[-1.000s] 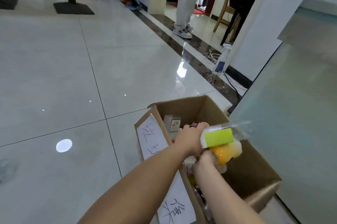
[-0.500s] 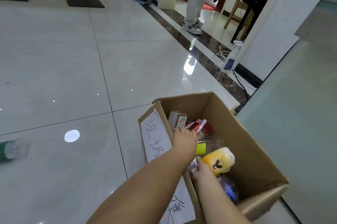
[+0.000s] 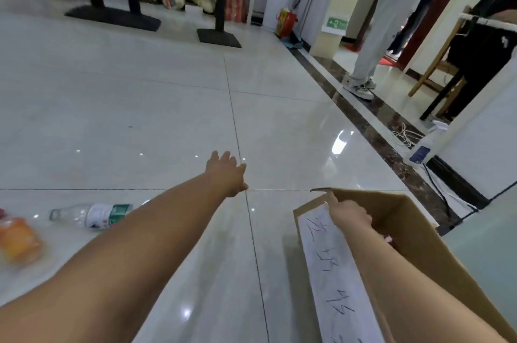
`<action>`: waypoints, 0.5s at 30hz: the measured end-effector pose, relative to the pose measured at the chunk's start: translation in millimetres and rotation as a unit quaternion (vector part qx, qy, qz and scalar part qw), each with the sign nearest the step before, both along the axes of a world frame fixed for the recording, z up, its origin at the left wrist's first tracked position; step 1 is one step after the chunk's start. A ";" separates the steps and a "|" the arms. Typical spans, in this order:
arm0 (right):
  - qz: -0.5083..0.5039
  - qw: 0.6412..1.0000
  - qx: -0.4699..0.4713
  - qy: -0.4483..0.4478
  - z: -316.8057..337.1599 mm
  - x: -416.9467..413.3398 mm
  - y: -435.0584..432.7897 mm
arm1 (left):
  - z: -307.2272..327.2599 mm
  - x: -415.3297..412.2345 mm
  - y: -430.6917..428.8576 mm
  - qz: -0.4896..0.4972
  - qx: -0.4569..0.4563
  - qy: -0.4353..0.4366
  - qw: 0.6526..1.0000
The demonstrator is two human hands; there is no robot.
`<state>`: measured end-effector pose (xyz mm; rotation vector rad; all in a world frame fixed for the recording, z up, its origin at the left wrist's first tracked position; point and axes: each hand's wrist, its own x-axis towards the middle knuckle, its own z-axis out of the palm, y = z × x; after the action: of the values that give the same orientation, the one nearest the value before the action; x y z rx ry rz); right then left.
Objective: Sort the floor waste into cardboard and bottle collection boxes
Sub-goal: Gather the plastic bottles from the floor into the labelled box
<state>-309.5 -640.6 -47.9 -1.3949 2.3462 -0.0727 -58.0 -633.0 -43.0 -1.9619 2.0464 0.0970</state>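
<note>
The left hand (image 3: pixel 227 173) is held out over the tiled floor (image 3: pixel 140 119) with fingers loosely spread, grasping nothing. The right hand (image 3: pixel 349 214) is seen at the near rim of the cardboard box (image 3: pixel 419 231) at 4 o'clock, beside its handwritten paper label (image 3: pixel 330 256); whether the rim is gripped or only touched cannot be told. A clear plastic bottle (image 3: pixel 92 215) is lying on its side at 9 o'clock, capless as far as can be made out, with a blurred orange bottle (image 3: pixel 18 240) just beyond it at the frame edge. The clear bottle is judged light, thin-walled, easily crushed and apt to roll on the glossy tile; it is best taken around the labelled middle, where the surface is less slippery.
</note>
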 end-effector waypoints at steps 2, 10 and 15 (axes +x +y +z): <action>0.135 0.989 -0.055 0.032 -2.5 57.1 -5.4 | -7.0 57.0 18.6 0.061 0.035 -0.013 0.997; 0.459 0.887 0.054 -0.022 -76.4 283.6 26.1 | -79.0 236.7 131.8 0.254 0.127 0.002 0.959; 0.521 0.847 0.108 0.020 -116.3 354.1 30.3 | -126.4 294.2 183.1 0.341 0.137 0.032 0.930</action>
<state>44.6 -610.3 -164.2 -2.3184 1.2663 0.5114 236.1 -449.9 -169.4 -2.3929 1.2015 0.5665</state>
